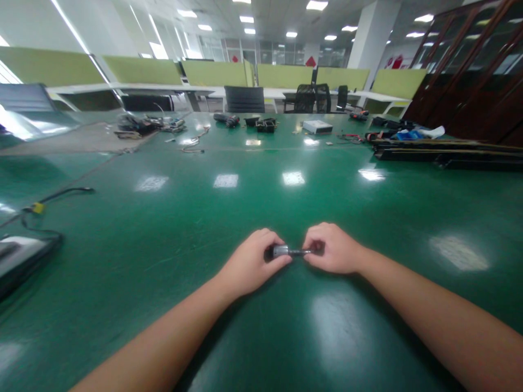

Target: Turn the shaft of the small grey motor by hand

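Note:
My left hand (255, 262) is closed round a short grey cylinder (280, 251), thumb below and fingers above it. From the cylinder's right end a thin dark rod (297, 252) runs across to my right hand (333, 249), whose thumb and fingertips pinch its far end. Cylinder and rod lie in one line, roughly level, low over the green tabletop (229, 337). The exact kind of this piece is too small and blurred to tell. My palms and fingers hide both its ends.
A grey-and-black device (24, 261) with a black cable (61, 193) is at the left. Tangled electronic parts (139, 125), black parts (261, 124) and a white box (317, 127) lie along the far side. Long black bars (441, 152) are stacked at the far right.

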`<state>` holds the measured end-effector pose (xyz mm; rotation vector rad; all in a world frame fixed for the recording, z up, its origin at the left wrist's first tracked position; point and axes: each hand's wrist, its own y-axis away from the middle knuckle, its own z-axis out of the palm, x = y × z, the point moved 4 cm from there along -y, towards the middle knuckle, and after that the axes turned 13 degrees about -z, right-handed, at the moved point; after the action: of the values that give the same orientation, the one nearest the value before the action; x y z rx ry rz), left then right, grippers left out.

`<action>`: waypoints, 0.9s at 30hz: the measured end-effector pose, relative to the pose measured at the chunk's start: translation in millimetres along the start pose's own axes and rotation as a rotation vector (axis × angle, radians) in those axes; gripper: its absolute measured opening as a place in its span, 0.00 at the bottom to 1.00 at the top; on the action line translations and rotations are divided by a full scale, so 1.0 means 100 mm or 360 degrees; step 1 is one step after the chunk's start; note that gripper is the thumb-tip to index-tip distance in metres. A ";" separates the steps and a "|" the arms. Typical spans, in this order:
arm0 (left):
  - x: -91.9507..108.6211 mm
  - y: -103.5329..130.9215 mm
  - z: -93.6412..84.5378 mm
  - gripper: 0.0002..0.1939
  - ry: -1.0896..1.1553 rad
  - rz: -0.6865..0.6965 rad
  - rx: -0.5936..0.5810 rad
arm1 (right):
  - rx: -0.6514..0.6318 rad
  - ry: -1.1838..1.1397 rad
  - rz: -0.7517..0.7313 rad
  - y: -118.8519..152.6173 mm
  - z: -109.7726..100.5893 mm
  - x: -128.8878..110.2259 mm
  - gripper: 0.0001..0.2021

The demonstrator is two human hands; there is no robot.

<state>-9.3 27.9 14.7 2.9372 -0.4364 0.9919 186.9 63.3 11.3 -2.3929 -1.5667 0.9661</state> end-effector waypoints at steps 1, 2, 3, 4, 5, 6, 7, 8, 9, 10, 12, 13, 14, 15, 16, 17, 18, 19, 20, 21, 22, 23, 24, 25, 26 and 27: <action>0.00 0.00 0.00 0.09 -0.0004 -0.0004 -0.0001 | -0.0003 0.0007 0.0013 0.01 -0.01 0.02 0.03; 0.00 0.00 0.00 0.09 -0.0005 -0.0009 -0.0002 | -0.0008 0.0014 0.0030 0.02 -0.01 0.03 0.03; -0.01 0.00 0.00 0.10 -0.0003 -0.0014 -0.0002 | -0.0016 0.0020 0.0049 0.02 -0.02 0.05 0.03; -0.01 0.00 0.00 0.10 -0.0001 -0.0019 -0.0003 | -0.0022 0.0029 0.0069 0.03 -0.03 0.07 0.03; -0.01 0.00 0.00 0.10 0.0002 -0.0023 -0.0002 | -0.0025 0.0042 0.0090 0.04 -0.04 0.09 0.04; -0.01 0.00 0.00 0.10 0.0004 -0.0028 0.0000 | -0.0027 0.0050 0.0108 0.05 -0.05 0.11 0.04; -0.01 0.00 0.00 0.10 0.0005 -0.0031 -0.0001 | -0.0027 0.0051 0.0122 0.05 -0.06 0.12 0.04; 0.00 0.01 -0.01 0.10 0.0004 -0.0033 -0.0002 | -0.0029 0.0044 0.0131 0.05 -0.07 0.12 0.04; 0.00 0.01 -0.01 0.10 0.0001 -0.0033 -0.0004 | -0.0030 0.0032 0.0135 0.06 -0.07 0.12 0.04; 0.01 0.01 -0.01 0.10 -0.0002 -0.0033 -0.0006 | -0.0029 0.0017 0.0137 0.06 -0.07 0.12 0.04; 0.01 0.02 -0.02 0.10 -0.0009 -0.0030 -0.0007 | -0.0029 -0.0008 0.0133 0.05 -0.07 0.12 0.05; 0.01 0.02 -0.02 0.10 -0.0011 -0.0028 -0.0006 | -0.0029 -0.0013 0.0128 0.05 -0.06 0.11 0.05; 0.01 0.02 -0.01 0.10 -0.0012 -0.0026 -0.0004 | -0.0029 -0.0017 0.0118 0.05 -0.06 0.10 0.04; 0.00 0.01 -0.01 0.10 -0.0012 -0.0023 -0.0004 | -0.0029 -0.0021 0.0105 0.04 -0.05 0.09 0.04; 0.00 0.01 0.00 0.10 -0.0009 -0.0019 -0.0005 | -0.0029 -0.0024 0.0090 0.03 -0.03 0.08 0.04; -0.01 0.00 0.00 0.10 -0.0004 -0.0013 -0.0008 | -0.0025 -0.0025 0.0077 0.02 -0.01 0.06 0.03; -0.02 0.00 0.01 0.10 0.0002 -0.0007 -0.0012 | -0.0019 -0.0023 0.0064 0.01 0.00 0.03 0.02; -0.02 -0.01 0.01 0.10 0.0009 -0.0001 -0.0018 | -0.0013 -0.0017 0.0055 0.00 0.03 0.01 0.01; -0.03 -0.01 0.02 0.10 0.0015 0.0007 -0.0026 | -0.0013 -0.0007 0.0045 -0.02 0.05 -0.02 0.02; -0.03 -0.01 0.03 0.10 0.0022 0.0016 -0.0034 | -0.0020 0.0007 0.0024 -0.03 0.07 -0.05 0.03; -0.03 -0.01 0.03 0.10 0.0027 0.0022 -0.0044 | -0.0045 0.0017 -0.0006 -0.04 0.10 -0.08 0.05; -0.03 -0.02 0.04 0.11 0.0032 0.0021 -0.0049 | -0.0064 0.0011 -0.0030 -0.04 0.12 -0.10 0.08; -0.03 -0.02 0.04 0.12 0.0037 0.0011 -0.0051 | -0.0072 0.0003 -0.0040 -0.04 0.13 -0.12 0.10; -0.04 -0.02 0.04 0.12 0.0040 -0.0002 -0.0050 | -0.0074 -0.0011 -0.0043 -0.04 0.14 -0.12 0.11; -0.03 -0.02 0.04 0.12 0.0042 -0.0014 -0.0050 | -0.0066 -0.0024 -0.0035 -0.04 0.14 -0.12 0.11; -0.03 -0.02 0.04 0.12 0.0041 -0.0022 -0.0050 | -0.0053 -0.0034 -0.0024 -0.04 0.14 -0.12 0.12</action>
<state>-8.5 30.1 9.5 2.8921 -0.4267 1.0105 172.6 51.7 7.2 -2.3973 -1.6182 0.9735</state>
